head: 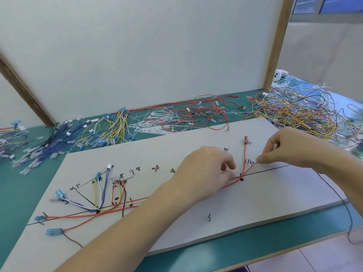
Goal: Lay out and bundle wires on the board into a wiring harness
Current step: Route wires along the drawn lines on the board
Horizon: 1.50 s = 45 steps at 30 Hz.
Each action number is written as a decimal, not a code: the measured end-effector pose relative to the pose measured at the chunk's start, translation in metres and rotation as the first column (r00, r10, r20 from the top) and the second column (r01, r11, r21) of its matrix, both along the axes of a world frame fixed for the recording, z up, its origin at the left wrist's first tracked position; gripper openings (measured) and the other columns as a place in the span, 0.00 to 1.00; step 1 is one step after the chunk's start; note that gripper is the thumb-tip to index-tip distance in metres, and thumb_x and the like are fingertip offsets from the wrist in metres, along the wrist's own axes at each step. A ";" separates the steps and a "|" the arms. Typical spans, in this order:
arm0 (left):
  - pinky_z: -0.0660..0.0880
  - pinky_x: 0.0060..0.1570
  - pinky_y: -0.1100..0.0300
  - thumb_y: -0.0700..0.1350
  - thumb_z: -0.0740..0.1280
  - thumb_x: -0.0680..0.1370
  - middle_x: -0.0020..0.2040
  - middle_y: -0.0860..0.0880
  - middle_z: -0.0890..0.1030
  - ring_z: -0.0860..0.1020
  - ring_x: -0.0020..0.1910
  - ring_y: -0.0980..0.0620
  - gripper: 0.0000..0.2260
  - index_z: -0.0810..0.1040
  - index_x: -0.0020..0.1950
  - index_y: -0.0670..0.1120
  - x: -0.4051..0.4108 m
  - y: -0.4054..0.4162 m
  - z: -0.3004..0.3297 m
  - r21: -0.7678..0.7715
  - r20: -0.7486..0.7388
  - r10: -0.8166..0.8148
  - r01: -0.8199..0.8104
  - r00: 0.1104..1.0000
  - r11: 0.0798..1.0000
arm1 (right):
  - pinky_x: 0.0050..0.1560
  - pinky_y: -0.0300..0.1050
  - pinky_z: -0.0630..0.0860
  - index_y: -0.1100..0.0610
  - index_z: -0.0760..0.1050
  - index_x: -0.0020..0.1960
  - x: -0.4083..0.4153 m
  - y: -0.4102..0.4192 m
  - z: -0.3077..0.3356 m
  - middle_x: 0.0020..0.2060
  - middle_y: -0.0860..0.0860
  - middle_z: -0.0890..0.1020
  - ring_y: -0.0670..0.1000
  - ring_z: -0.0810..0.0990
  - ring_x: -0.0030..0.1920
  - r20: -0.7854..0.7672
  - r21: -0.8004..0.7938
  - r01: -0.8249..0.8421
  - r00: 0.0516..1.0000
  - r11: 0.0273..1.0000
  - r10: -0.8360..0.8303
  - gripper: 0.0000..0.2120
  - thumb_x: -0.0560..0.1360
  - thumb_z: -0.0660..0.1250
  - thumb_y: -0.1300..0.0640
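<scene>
Nearest us, our two forearms reach out over the board (225, 228), a pale flat sheet lying on the green table (255, 250) with route lines and handwritten labels drawn on it. On its near left, blue flag terminals (52, 231) end red leads that run right along the drawn trunk line; just beyond them a small fan of yellow, white and blue wires (100, 195) rises from one junction mark.

Our left hand (204, 173) sits mid-board, fingers curled down, and we judge it is pinning the red wires (231, 182) against the board just left of the black dot (241, 179); the contact itself is hidden under the fingers. Our right hand (290, 148) is farther right, thumb and forefinger pinched on a single red lead (250, 168) that runs down to that dot. Another red branch (244, 158) goes up to a terminal (245, 139) near the far edge.

We reckon these wires are light, thin and limp with a little springiness, so they will creep off the line unless held at the junction. They are best gripped on the insulation close to the bend, not by the crimped ends, which could pull loose.

Farther back on the table lie loose stock: blue and yellow leads (78, 134) to the left, white cable ties (151, 124) under red wires in the middle, a tangled heap (294, 112) to the right. Behind stands a white partition (147, 46).
</scene>
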State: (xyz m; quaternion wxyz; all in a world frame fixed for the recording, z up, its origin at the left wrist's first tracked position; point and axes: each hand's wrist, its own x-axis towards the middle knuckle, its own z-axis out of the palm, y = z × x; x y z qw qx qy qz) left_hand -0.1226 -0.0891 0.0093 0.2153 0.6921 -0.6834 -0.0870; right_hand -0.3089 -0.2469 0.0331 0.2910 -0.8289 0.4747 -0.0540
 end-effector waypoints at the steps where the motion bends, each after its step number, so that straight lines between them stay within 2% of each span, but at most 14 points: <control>1: 0.74 0.49 0.59 0.47 0.71 0.78 0.45 0.56 0.81 0.74 0.44 0.55 0.06 0.85 0.54 0.54 -0.006 -0.006 -0.001 0.019 -0.048 -0.035 0.036 0.998 0.999 | 0.29 0.39 0.68 0.50 0.85 0.30 0.003 -0.001 0.002 0.23 0.43 0.79 0.43 0.75 0.27 -0.017 -0.036 -0.008 1.000 0.999 0.007 0.11 0.66 0.82 0.47; 4: 0.73 0.45 0.61 0.41 0.71 0.77 0.39 0.56 0.79 0.74 0.39 0.57 0.07 0.86 0.51 0.51 -0.014 -0.017 -0.008 0.028 -0.125 -0.065 0.069 0.990 0.997 | 0.30 0.40 0.67 0.53 0.85 0.33 0.013 -0.006 0.013 0.23 0.43 0.79 0.46 0.74 0.27 -0.024 -0.075 -0.049 0.999 0.996 0.047 0.09 0.66 0.82 0.51; 6: 0.70 0.40 0.68 0.40 0.71 0.76 0.38 0.57 0.79 0.74 0.36 0.60 0.07 0.86 0.49 0.51 -0.012 -0.019 -0.014 0.001 -0.186 -0.046 0.047 0.981 0.999 | 0.30 0.40 0.65 0.56 0.86 0.38 0.023 -0.010 0.022 0.27 0.45 0.81 0.51 0.72 0.31 0.073 0.040 -0.062 0.996 0.997 0.059 0.07 0.67 0.81 0.54; 8: 0.67 0.36 0.75 0.40 0.71 0.75 0.36 0.57 0.79 0.75 0.34 0.63 0.08 0.86 0.48 0.51 -0.009 -0.018 -0.019 -0.014 -0.254 -0.034 0.031 0.967 0.999 | 0.26 0.38 0.63 0.58 0.86 0.42 0.033 -0.017 0.030 0.31 0.51 0.80 0.50 0.70 0.29 0.142 0.194 -0.050 0.990 0.980 0.023 0.05 0.70 0.78 0.56; 13: 0.67 0.36 0.75 0.39 0.71 0.74 0.34 0.58 0.79 0.75 0.33 0.64 0.07 0.86 0.46 0.50 -0.010 -0.019 -0.022 -0.028 -0.335 -0.022 0.013 0.942 1.000 | 0.21 0.34 0.75 0.64 0.84 0.51 0.056 -0.039 0.032 0.36 0.54 0.85 0.44 0.81 0.28 0.188 0.646 0.025 0.963 0.763 -0.191 0.07 0.77 0.71 0.60; 17: 0.72 0.39 0.66 0.39 0.69 0.75 0.36 0.54 0.82 0.75 0.33 0.58 0.10 0.84 0.50 0.52 -0.010 -0.017 -0.028 -0.069 -0.399 -0.051 0.026 0.916 0.997 | 0.27 0.38 0.81 0.68 0.81 0.51 0.060 -0.040 0.008 0.38 0.60 0.86 0.52 0.87 0.34 0.265 0.763 0.054 0.883 0.645 -0.387 0.06 0.76 0.71 0.66; 21: 0.70 0.39 0.69 0.40 0.69 0.76 0.35 0.56 0.79 0.75 0.33 0.59 0.09 0.86 0.51 0.51 -0.010 -0.016 -0.029 -0.088 -0.383 -0.072 0.042 0.921 0.995 | 0.29 0.38 0.82 0.69 0.81 0.51 0.068 -0.032 -0.005 0.39 0.61 0.87 0.53 0.88 0.36 0.312 0.711 0.041 0.876 0.702 -0.368 0.10 0.73 0.74 0.64; 27: 0.76 0.43 0.62 0.41 0.71 0.75 0.39 0.54 0.81 0.77 0.37 0.56 0.09 0.88 0.51 0.50 -0.007 -0.015 -0.027 -0.072 -0.392 -0.051 0.025 0.919 0.997 | 0.25 0.37 0.79 0.66 0.83 0.44 0.087 -0.011 -0.018 0.34 0.59 0.86 0.49 0.84 0.28 0.338 0.450 0.053 0.914 0.891 -0.225 0.08 0.72 0.78 0.61; 31: 0.72 0.43 0.64 0.41 0.71 0.75 0.39 0.55 0.79 0.75 0.37 0.56 0.10 0.88 0.52 0.50 -0.007 -0.016 -0.026 -0.072 -0.359 -0.048 0.024 0.932 0.997 | 0.28 0.41 0.81 0.65 0.83 0.42 0.092 -0.004 -0.020 0.33 0.60 0.86 0.51 0.83 0.28 0.326 0.304 0.068 0.930 0.950 -0.171 0.08 0.71 0.79 0.61; 36: 0.74 0.46 0.62 0.41 0.70 0.76 0.46 0.52 0.84 0.76 0.41 0.54 0.10 0.88 0.53 0.51 -0.010 -0.015 -0.028 -0.059 -0.345 -0.036 0.017 0.938 0.998 | 0.30 0.42 0.82 0.61 0.84 0.39 0.099 0.007 -0.019 0.32 0.60 0.85 0.51 0.81 0.26 0.210 0.112 0.049 0.975 0.993 -0.072 0.04 0.71 0.76 0.61; 38: 0.77 0.49 0.59 0.42 0.70 0.76 0.49 0.51 0.85 0.79 0.44 0.52 0.10 0.88 0.53 0.51 -0.010 -0.015 -0.027 -0.045 -0.350 -0.028 0.013 0.937 0.999 | 0.28 0.36 0.75 0.53 0.84 0.37 0.102 0.013 -0.015 0.28 0.51 0.85 0.47 0.82 0.27 0.054 -0.091 -0.007 0.998 0.996 0.012 0.04 0.70 0.75 0.56; 40: 0.76 0.48 0.59 0.42 0.70 0.77 0.46 0.54 0.84 0.78 0.44 0.52 0.09 0.88 0.53 0.50 -0.010 -0.015 -0.028 -0.035 -0.343 -0.031 0.020 0.939 0.999 | 0.31 0.37 0.72 0.49 0.85 0.38 0.102 0.021 -0.012 0.28 0.45 0.82 0.43 0.81 0.32 -0.059 -0.221 -0.069 0.997 0.973 0.058 0.04 0.70 0.75 0.50; 42: 0.72 0.44 0.62 0.42 0.69 0.78 0.39 0.57 0.79 0.73 0.40 0.55 0.08 0.87 0.52 0.50 -0.010 -0.014 -0.027 -0.046 -0.322 -0.038 0.025 0.946 0.999 | 0.36 0.39 0.75 0.49 0.85 0.42 0.100 0.026 -0.012 0.32 0.43 0.82 0.44 0.80 0.37 -0.076 -0.181 -0.108 0.992 0.978 0.096 0.04 0.72 0.75 0.49; 45: 0.73 0.46 0.60 0.42 0.68 0.79 0.41 0.53 0.82 0.72 0.41 0.53 0.09 0.87 0.52 0.50 -0.012 -0.013 -0.028 -0.056 -0.280 -0.051 0.037 0.959 0.998 | 0.37 0.45 0.80 0.52 0.85 0.47 0.093 0.026 -0.006 0.36 0.53 0.87 0.52 0.84 0.33 0.000 0.056 -0.065 0.998 0.996 0.065 0.05 0.73 0.72 0.58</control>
